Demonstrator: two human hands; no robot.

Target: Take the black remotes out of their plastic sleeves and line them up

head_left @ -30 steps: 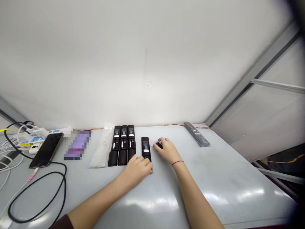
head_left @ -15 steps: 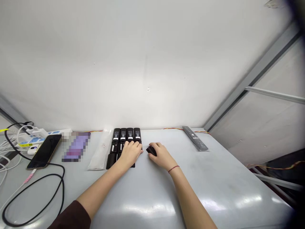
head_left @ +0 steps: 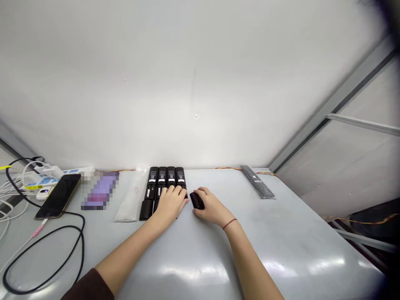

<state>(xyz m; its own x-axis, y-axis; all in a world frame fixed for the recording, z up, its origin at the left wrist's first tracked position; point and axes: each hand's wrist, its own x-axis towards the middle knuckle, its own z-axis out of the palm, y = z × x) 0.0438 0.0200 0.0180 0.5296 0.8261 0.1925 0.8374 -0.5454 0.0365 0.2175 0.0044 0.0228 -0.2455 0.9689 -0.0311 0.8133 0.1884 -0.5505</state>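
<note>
Several black remote controls [head_left: 153, 177] lie face down side by side, labels up, with their battery bays uncovered. My left hand [head_left: 171, 204] rests over the lower part of the right-hand ones, fingers lying across them and hiding what is beneath. Just right of the row, my right hand [head_left: 212, 206] grips a small black cover [head_left: 197, 201] between thumb and fingers. A separate black cover [head_left: 146, 210] sits at the lower end of the leftmost remote.
A clear plastic bag [head_left: 131, 200] lies left of the remotes. Farther left are a blurred purple item [head_left: 101, 189], a phone [head_left: 59, 196], a power strip [head_left: 46, 181] and looped black cable [head_left: 83, 246]. A wrapped remote [head_left: 258, 182] is at right.
The black cover in my right hand has turned and shows more of its surface. My left hand has shifted slightly, still over the remotes.
</note>
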